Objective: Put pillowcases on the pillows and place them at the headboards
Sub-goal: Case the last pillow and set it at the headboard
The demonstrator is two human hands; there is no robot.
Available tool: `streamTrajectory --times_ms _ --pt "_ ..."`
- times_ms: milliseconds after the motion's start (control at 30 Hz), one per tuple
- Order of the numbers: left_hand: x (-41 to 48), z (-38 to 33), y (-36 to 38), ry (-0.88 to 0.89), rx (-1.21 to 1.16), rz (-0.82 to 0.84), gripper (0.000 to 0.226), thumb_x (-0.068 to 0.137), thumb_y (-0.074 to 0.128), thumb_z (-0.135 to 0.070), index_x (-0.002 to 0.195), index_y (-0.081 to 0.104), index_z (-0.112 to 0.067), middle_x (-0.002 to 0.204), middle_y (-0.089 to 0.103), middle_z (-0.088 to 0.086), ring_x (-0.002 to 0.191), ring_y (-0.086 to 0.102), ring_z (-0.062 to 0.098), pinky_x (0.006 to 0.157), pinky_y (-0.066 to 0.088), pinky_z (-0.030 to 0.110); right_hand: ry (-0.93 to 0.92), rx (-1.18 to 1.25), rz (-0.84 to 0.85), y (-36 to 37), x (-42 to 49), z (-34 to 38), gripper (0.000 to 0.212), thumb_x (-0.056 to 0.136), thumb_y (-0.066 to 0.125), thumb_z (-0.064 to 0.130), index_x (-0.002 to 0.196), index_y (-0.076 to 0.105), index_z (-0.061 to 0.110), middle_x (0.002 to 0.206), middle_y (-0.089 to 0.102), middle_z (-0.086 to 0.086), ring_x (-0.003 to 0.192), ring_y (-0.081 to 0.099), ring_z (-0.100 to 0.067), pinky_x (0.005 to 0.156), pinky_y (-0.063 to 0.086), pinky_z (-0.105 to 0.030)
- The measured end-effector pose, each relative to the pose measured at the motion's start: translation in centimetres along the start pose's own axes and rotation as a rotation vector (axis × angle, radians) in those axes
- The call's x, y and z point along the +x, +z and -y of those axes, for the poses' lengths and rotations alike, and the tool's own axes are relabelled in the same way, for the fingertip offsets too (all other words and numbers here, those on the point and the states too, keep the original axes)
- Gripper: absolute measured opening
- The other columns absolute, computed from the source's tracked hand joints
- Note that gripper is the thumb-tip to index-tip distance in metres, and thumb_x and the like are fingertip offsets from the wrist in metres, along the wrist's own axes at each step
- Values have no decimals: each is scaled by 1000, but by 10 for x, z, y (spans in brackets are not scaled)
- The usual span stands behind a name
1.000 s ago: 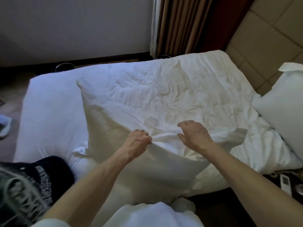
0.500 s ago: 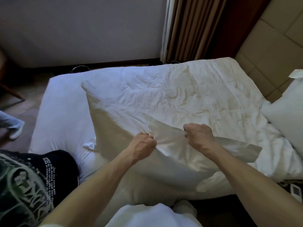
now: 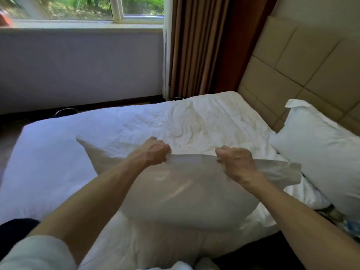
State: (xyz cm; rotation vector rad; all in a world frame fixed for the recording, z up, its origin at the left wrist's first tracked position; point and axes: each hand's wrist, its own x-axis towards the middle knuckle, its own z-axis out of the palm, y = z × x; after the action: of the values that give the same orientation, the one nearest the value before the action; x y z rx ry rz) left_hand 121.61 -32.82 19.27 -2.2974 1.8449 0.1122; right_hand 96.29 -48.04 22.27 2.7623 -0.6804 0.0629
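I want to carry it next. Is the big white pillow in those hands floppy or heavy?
Probably floppy: the pillow sags below the left hand and right hand, which grip its pillowcase edge. Likely light for its size, since fistfuls of cloth alone seem to lift it.

The fingertips of the left hand (image 3: 155,152) and right hand (image 3: 235,162) are hidden in the upper edge of the pillowcase (image 3: 185,191), which both grip. The pillowcase face is motion-blurred, and its lower end cannot be told apart from the linen of the bed (image 3: 48,162). The second pillow (image 3: 321,152) is cut off by the right edge. Small items (image 3: 339,217) beneath it are too blurred to identify. A dark round object (image 3: 66,112) is partly hidden behind the bed. Dark cloth (image 3: 17,227) is cut off at the left edge.
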Motion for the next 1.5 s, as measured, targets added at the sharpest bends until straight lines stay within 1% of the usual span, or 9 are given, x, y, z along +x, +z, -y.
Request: streamTrajectory --times_ms 100,200,300,433,533,667,800,1033,1500 --pt "-7 -7 12 -22 29 -56 12 90 56 -24 79 58 -22 88 72 8 84 67 29 81 41 28 121 36 60 13 -21 -23 23 86 63 18 72 45 19 70 56 1 56 56 -24 44 18 -26" --pt "-19 -4 34 -51 41 -12 15 88 53 -31 83 61 -19 92 72 4 92 67 22 107 35 36 269 47 201 37 -45 -29 20 91 54 16 80 39 22 78 52 3 61 46 -19 47 23 -28" --pt "-34 3 54 -53 16 23 13 89 53 -27 88 64 -20 93 71 1 95 66 19 113 27 42 359 52 278 46 -53 -23 9 92 47 14 91 42 22 85 52 0 66 45 -19 51 30 -29" --pt "-52 15 74 -127 47 -58 22 90 44 -21 74 60 -20 72 65 -4 76 66 17 120 10 52 174 30 386 40 -34 -7 35 91 49 14 124 39 21 103 55 -4 77 50 -23 61 40 -34" --pt "-66 19 82 -210 59 -129 31 92 39 -24 69 59 -21 66 62 -2 68 63 20 120 -1 56 -40 65 447 40 -12 19 43 91 51 21 130 35 28 105 54 -4 82 50 -24 68 47 -38" --pt "-79 19 84 -240 59 -62 25 88 39 -12 69 52 -22 68 59 3 72 61 24 120 7 54 -123 117 571 46 11 68 55 92 51 45 141 30 33 129 56 -4 114 56 -27 83 47 -38" --pt "-94 38 107 -324 -87 9 16 86 45 -11 80 59 -17 86 66 7 87 62 31 100 40 43 -117 43 602 54 27 96 60 91 51 46 144 32 25 140 50 -8 128 48 -29 95 45 -40" --pt "-99 64 136 -375 -85 80 23 91 43 -30 92 63 -18 97 69 8 91 63 30 93 39 39 -79 65 676 72 47 94 49 90 52 38 134 48 16 135 54 -13 126 48 -31 100 46 -42" --pt "40 90 142 -282 -165 176 32 96 40 -38 102 63 -18 105 67 8 97 63 28 94 40 37 -79 135 740 134 140 44 43 95 45 35 134 46 16 133 50 -13 125 43 -32 96 41 -44"
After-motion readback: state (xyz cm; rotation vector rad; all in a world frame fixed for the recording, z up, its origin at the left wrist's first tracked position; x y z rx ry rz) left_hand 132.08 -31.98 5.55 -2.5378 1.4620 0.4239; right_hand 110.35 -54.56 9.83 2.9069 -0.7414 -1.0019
